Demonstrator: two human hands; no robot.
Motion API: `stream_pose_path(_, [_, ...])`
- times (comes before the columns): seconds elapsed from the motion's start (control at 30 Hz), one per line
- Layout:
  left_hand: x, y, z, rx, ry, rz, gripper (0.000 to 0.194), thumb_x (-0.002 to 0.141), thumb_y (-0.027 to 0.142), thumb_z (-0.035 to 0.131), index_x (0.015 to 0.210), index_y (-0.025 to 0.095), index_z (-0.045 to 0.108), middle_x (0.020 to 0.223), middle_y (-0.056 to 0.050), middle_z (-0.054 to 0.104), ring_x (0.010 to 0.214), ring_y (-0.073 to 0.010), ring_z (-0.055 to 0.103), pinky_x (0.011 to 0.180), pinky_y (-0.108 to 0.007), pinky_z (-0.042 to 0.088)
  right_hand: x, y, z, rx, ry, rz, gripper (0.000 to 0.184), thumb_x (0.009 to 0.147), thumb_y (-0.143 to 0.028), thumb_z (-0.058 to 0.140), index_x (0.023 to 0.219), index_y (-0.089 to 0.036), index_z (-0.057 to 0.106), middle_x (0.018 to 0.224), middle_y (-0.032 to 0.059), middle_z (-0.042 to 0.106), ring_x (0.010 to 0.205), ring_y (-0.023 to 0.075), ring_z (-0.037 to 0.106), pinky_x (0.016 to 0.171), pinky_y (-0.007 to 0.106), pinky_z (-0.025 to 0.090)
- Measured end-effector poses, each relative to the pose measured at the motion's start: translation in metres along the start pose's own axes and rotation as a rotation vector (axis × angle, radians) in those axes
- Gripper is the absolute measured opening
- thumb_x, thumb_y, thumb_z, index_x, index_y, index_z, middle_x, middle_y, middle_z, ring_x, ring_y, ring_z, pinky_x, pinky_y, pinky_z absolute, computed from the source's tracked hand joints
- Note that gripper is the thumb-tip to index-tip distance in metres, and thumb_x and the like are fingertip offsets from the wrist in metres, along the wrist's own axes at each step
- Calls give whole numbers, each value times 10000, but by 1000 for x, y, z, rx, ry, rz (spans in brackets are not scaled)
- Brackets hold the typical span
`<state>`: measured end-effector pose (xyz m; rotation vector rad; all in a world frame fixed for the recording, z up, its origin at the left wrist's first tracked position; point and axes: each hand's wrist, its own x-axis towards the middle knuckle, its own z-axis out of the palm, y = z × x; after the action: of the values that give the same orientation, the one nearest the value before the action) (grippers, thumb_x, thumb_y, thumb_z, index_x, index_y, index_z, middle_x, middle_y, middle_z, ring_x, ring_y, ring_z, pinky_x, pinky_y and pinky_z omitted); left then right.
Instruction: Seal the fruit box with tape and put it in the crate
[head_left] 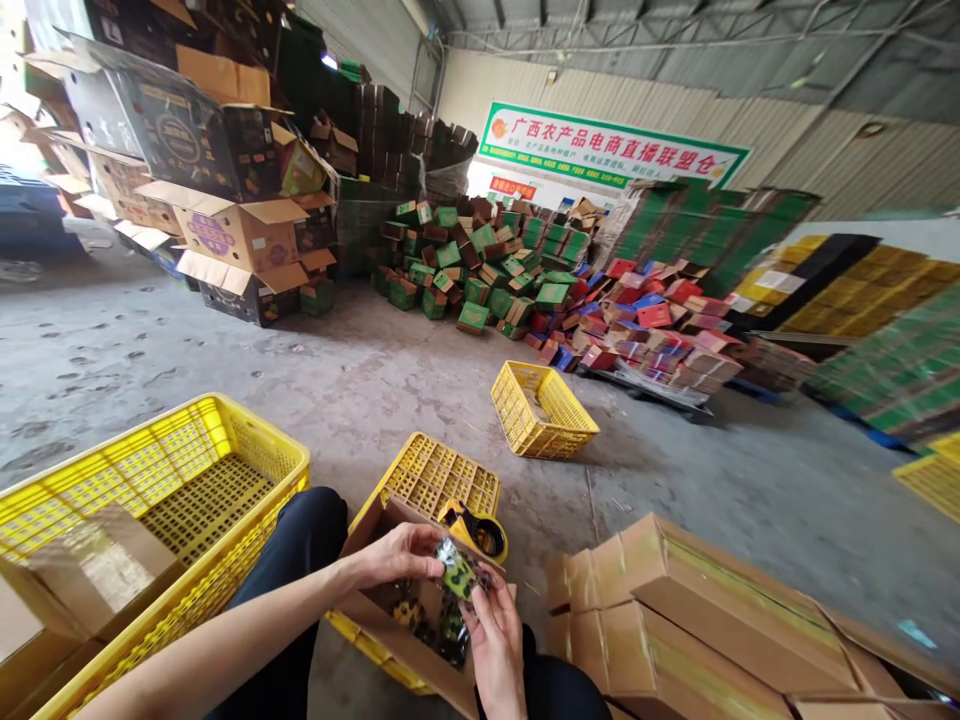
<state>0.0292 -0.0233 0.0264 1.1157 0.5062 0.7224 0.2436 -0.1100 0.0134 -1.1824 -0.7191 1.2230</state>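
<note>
Between my two hands is a small clear plastic packet (456,572) with green and black contents; what exactly is inside I cannot make out. My left hand (401,556) pinches its upper left end, while my right hand (495,625) grips the lower right side. Below them an open cardboard box (405,640) holds several similar wrapped packets, some yellow and black, some greenish. The box rests on an upturned yellow plastic crate (442,475). A yellow tape dispenser (476,530) lies at the box's far right corner, close beyond my hands.
At left, a large yellow crate (217,410) contains a taped carton (112,570). Stacked brown cartons (675,610) stand at right. Another yellow crate (544,410) sits on the floor ahead. Farther off are heaps of green boxes (472,265) and red boxes (652,315).
</note>
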Motion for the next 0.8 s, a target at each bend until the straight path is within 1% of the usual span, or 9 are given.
stream_pose_path(0.07, [0, 7, -1, 23, -90, -26, 665, 769, 512, 916, 1318, 188, 726, 1197, -110, 745, 1066, -279, 690, 890, -328, 525, 1, 1, -1, 6, 3, -7, 472, 743, -503, 912, 1142, -299, 765, 1265, 78, 767, 1178, 331, 723, 937, 451, 638])
stream_pose_path(0.13, [-3, 7, -2, 31, -129, -75, 670, 785, 542, 894, 1333, 199, 719, 1216, -113, 737, 1065, -282, 694, 859, -325, 541, 1, 3, 0, 0, -5, -1, 450, 739, -497, 916, 1119, -309, 765, 1235, 65, 777, 1159, 319, 731, 944, 446, 635])
stream_pose_path(0.27, [-12, -4, -2, -6, -43, -96, 641, 795, 567, 876, 1298, 195, 737, 1181, -117, 739, 1011, -267, 707, 844, -330, 562, 0, 6, 4, -8, -34, 29, 450, 730, -491, 925, 1107, -303, 769, 1215, 71, 786, 1141, 315, 742, 958, 449, 628])
stream_pose_path(0.43, [-12, -13, -1, -74, 24, -46, 638, 801, 534, 883, 1307, 177, 731, 1184, -131, 743, 1086, -288, 698, 891, -338, 555, 4, 12, 8, -18, -38, 25, 551, 767, -533, 892, 1248, -309, 745, 1337, 90, 744, 1258, 342, 696, 1006, 489, 617])
stream_pose_path(0.53, [-10, -14, -3, -89, 65, -32, 661, 797, 537, 887, 1329, 184, 717, 1204, -136, 739, 1096, -293, 697, 904, -345, 554, 8, 23, 5, -19, -6, 49, 536, 777, -584, 865, 1217, -296, 758, 1372, 91, 724, 1290, 356, 676, 987, 511, 636])
stream_pose_path(0.6, [-10, -15, -4, -92, 82, -24, 673, 793, 537, 891, 1336, 182, 713, 1217, -143, 736, 1092, -294, 699, 902, -349, 556, 10, 30, 3, -20, 22, 73, 537, 759, -589, 877, 1183, -277, 770, 1312, 99, 752, 1209, 353, 719, 931, 504, 661])
stream_pose_path(0.67, [-11, -16, -5, -93, 79, -25, 671, 798, 527, 891, 1341, 178, 711, 1222, -146, 736, 1091, -294, 700, 900, -344, 556, 11, 35, 2, -25, 29, 85, 546, 741, -584, 893, 1161, -253, 782, 1189, 107, 795, 1069, 335, 772, 878, 482, 675])
stream_pose_path(0.73, [-13, -17, -5, -94, 64, -35, 669, 809, 512, 888, 1358, 177, 703, 1240, -144, 733, 1109, -293, 697, 908, -337, 552, 10, 36, 2, -24, 17, 87, 537, 735, -577, 901, 1132, -231, 798, 1099, 108, 817, 970, 312, 793, 865, 463, 674])
stream_pose_path(0.8, [-15, -18, -6, -103, 64, -53, 697, 812, 505, 888, 1396, 187, 680, 1273, -139, 724, 1132, -290, 692, 913, -332, 550, 8, 34, 4, -10, 29, 84, 525, 719, -557, 920, 1109, -222, 811, 1084, 105, 824, 948, 297, 796, 884, 453, 668])
